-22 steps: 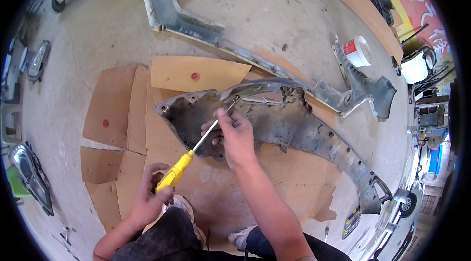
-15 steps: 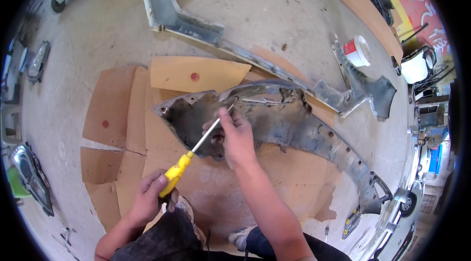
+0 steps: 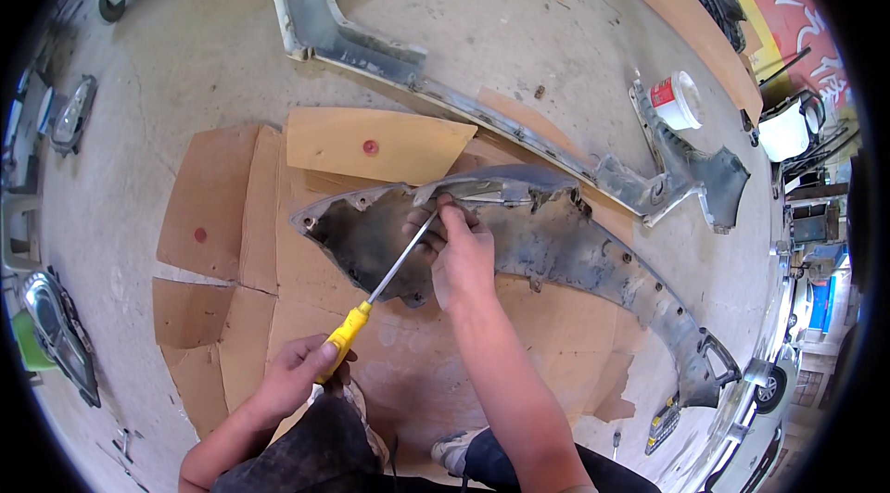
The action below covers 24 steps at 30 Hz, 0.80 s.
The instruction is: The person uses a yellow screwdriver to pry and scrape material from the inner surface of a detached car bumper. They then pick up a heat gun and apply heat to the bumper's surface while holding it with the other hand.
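A long curved car body panel [image 3: 565, 238], grey and smeared with dirt, lies in front of me with its inner side up. My left hand [image 3: 304, 371] is closed round the yellow handle of a screwdriver [image 3: 389, 274], whose metal shaft slants up and right. At the panel's far edge, the fingers of my right hand [image 3: 454, 238] pinch the shaft near its end. Those fingers hide the screwdriver's tip, so its exact contact with the panel cannot be seen.
Flattened cardboard [image 3: 426, 354] lies under the panel and my feet. Beyond it stretches a long grey car trim frame [image 3: 371, 67], with a white tub [image 3: 675, 99] at its right end. Headlamps [image 3: 60, 335] lie at the left. A screwdriver bit set [image 3: 662, 425] rests at lower right.
Both hands and the screwdriver have shifted a little to the right. The screwdriver's tip has gone from sight behind my right fingers. The panel's far edge sits slightly differently.
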{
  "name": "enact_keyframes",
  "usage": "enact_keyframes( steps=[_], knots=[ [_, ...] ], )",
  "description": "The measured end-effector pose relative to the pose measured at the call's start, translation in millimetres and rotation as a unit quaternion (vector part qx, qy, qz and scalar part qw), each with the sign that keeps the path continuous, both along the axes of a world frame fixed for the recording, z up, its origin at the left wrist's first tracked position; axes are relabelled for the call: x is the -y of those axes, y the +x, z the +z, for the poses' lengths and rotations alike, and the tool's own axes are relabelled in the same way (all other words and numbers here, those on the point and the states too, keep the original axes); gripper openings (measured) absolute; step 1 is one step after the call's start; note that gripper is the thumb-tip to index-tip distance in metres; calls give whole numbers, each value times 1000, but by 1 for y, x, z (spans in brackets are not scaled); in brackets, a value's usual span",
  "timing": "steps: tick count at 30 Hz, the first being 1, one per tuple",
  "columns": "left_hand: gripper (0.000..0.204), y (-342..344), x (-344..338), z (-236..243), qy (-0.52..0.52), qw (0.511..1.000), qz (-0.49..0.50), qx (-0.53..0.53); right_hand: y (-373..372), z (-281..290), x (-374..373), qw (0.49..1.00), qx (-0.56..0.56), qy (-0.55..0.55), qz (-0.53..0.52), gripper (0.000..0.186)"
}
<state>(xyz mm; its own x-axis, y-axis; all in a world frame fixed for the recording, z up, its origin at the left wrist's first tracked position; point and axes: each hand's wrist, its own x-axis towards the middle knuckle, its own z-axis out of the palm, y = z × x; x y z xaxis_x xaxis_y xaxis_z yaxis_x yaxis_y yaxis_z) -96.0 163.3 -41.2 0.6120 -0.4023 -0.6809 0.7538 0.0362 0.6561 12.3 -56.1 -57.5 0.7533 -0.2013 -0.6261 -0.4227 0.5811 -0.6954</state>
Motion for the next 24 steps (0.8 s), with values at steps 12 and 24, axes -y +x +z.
enact_keyframes(
  steps=[12,24],
  knots=[
    [26,-13,-5,-32,60,991,-118,-34,-31,-31,8,961,37,-275,-14,23],
    [26,-23,32,-46,51,992,-116,-15,-108,-106,150,895,-67,-199,-394,23]
  ],
)
